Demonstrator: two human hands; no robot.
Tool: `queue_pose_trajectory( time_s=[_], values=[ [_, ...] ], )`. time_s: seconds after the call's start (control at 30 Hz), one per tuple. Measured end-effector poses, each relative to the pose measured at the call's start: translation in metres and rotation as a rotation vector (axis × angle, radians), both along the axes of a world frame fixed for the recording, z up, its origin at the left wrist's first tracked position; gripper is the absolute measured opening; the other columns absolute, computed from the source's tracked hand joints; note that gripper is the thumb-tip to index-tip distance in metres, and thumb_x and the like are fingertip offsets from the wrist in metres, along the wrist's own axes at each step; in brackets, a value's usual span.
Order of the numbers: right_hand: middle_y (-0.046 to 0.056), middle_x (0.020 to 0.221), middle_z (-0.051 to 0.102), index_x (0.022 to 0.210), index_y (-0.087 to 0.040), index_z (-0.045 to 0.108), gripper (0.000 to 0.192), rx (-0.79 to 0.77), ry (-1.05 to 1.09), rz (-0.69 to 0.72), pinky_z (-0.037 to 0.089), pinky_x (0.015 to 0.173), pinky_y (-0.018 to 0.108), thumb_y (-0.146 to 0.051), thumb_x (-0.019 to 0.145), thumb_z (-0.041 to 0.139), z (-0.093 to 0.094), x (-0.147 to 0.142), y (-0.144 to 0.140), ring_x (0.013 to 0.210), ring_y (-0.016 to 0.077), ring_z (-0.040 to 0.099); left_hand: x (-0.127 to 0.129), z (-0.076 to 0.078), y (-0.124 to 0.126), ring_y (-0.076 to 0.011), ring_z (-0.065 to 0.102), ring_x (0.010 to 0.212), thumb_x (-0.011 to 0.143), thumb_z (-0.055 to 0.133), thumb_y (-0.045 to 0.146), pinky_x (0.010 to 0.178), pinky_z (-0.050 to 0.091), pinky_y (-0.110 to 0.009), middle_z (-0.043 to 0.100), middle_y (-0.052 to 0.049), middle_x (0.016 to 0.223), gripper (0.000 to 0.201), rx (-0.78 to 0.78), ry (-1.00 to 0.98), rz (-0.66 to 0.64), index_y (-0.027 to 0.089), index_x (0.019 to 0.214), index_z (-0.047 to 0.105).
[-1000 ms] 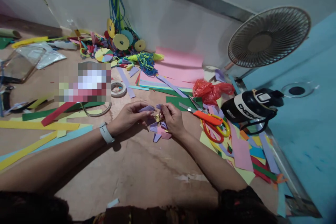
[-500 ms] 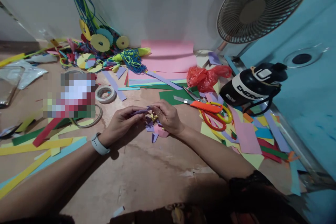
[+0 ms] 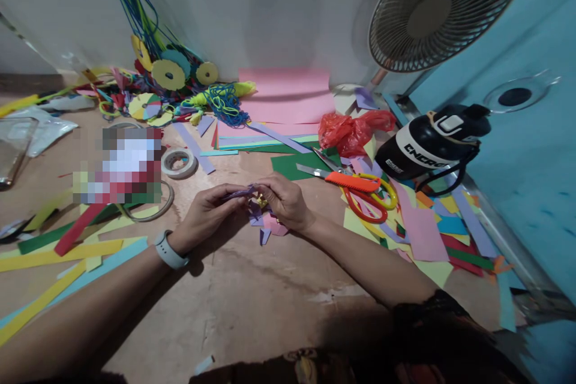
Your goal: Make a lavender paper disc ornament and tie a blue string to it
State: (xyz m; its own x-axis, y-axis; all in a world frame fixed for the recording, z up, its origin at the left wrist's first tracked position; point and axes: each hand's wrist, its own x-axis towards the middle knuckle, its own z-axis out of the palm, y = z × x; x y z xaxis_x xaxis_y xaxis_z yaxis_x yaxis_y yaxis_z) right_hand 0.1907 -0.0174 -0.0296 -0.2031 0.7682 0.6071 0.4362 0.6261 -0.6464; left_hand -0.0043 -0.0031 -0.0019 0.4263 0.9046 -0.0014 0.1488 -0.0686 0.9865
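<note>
Both hands meet over the brown table. My left hand, with a white watch on its wrist, pinches a small purple paper piece by its left end. My right hand grips the same piece at its right end, fingers curled over it. Small purple and pink paper scraps lie just under the two hands. A bit of yellow shows between the fingers.
Orange-handled scissors lie right of my hands on coloured paper offcuts. A black bottle, red plastic bag, fan, tape roll, pink sheets, cord bundle and long paper strips surround them.
The view has tilted up and shifted left since a second ago. My hands stay together on the purple piece, working it with small finger movements.
</note>
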Motion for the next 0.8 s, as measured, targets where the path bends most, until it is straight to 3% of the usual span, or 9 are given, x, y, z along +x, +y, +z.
queue_pose_trajectory(
  time_s=[0.43, 0.8],
  values=[
    [0.006, 0.095, 0.070, 0.109, -0.022, 0.064, 0.022, 0.113, -0.031, 0.023, 0.054, 0.074, 0.028, -0.027, 0.096, 0.047, 0.004, -0.001, -0.004, 0.087, 0.0151, 0.064, 0.003, 0.004, -0.003, -0.0195, 0.067, 0.078, 0.077, 0.073, 0.040, 0.070, 0.054, -0.027, 0.073, -0.007, 0.090, 0.029, -0.197, -0.070, 0.028, 0.016, 0.094, 0.072],
    [0.007, 0.089, 0.066, 0.111, -0.019, 0.065, 0.023, 0.177, -0.036, 0.032, 0.054, 0.072, 0.026, -0.023, 0.094, 0.050, 0.002, 0.000, -0.003, 0.082, 0.0153, 0.062, 0.006, 0.013, -0.002, -0.0195, 0.067, 0.077, 0.075, 0.073, 0.039, 0.071, 0.054, -0.028, 0.073, -0.007, 0.085, 0.029, -0.114, -0.038, 0.044, 0.013, 0.088, 0.072]
  ],
)
